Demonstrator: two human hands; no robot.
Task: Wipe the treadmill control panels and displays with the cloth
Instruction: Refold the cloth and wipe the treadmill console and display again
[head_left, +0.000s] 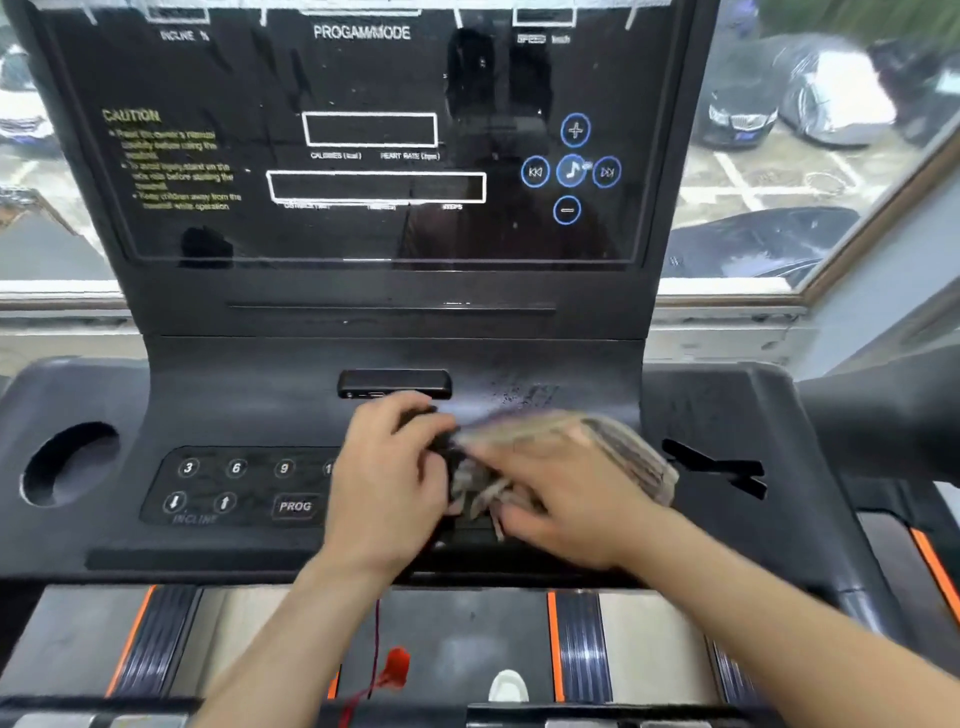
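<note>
A black treadmill console fills the view, with a glossy display above and a button panel below. A striped grey-beige cloth lies bunched on the middle of the lower panel, blurred by motion. My right hand presses flat on the cloth. My left hand grips the cloth's dark left end, and covers the panel's middle buttons. Moisture spots show on the sloped surface just above the cloth.
A round cup holder sits at the left of the console and a small slot above my hands. A red safety clip on a cord hangs below. The belt and side rails run underneath. Parked cars show through the window behind.
</note>
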